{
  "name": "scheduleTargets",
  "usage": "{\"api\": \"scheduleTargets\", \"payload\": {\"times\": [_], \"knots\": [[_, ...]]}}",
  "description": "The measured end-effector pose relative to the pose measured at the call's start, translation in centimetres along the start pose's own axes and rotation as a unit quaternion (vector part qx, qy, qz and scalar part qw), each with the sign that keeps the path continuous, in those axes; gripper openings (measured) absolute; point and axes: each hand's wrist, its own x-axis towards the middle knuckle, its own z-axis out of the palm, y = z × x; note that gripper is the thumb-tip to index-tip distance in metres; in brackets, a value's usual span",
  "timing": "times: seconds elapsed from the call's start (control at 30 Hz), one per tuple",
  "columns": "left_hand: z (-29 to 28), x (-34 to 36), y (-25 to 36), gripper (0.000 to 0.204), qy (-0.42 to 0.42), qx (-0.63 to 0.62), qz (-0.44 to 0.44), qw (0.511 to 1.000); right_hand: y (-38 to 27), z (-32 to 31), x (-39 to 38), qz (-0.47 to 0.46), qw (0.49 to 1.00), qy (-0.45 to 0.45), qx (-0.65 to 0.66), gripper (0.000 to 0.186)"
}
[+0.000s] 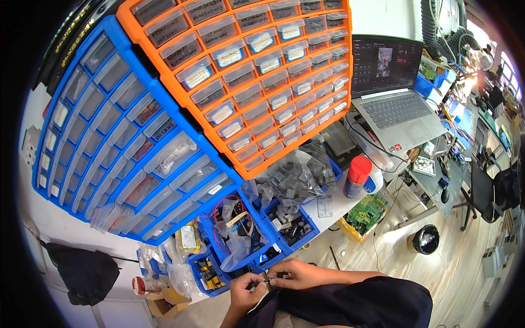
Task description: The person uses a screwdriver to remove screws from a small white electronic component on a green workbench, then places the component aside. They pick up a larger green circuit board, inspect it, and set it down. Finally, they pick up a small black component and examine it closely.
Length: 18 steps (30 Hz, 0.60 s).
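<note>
Close to my lap, my left hand (247, 293) and my right hand (291, 273) meet with fingers pinched together. Between the fingertips is a small dark piece (268, 281), too small to make out its kind. Just beyond my hands, blue open bins stand on the table: one bin (223, 262) holds cables and plastic bags, another (313, 234) holds black parts. A smaller blue bin (225, 284) to the left has yellow and black parts in it.
A blue drawer cabinet (143, 180) and an orange one (232, 158) rise behind the bins. To the right are a clear bag of grey parts (298, 175), a red-capped can (358, 176), green circuit boards (365, 213), a laptop (396, 109) and a black waste bin (425, 239).
</note>
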Motion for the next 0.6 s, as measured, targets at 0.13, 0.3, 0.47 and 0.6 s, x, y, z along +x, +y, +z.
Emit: {"api": "scheduleTargets", "payload": {"times": [0.13, 0.3, 0.47, 0.6], "knots": [[0.3, 0.3, 0.8, 0.011, -0.013, 0.001, 0.006, 1.000, 0.0, -0.5, -0.3, 0.004, 0.999, -0.017, 0.038, 0.017], [-0.6, 0.5, 0.2, 0.009, -0.050, 0.056, 0.004, 0.997, -0.1, -1.1, -0.9, 0.016, 0.998, -0.008, 0.064, 0.018], [-5.3, -1.8, -4.1, 0.014, -0.177, 0.251, -0.077, 0.949, 0.3, -2.6, -1.6, -0.040, 0.997, 0.048, 0.050, 0.021], [-7.4, -3.2, -7.0, 0.025, -0.269, 0.399, -0.167, 0.861, 0.6, -3.8, -2.0, -0.022, 0.996, 0.060, 0.060, 0.023]]}}
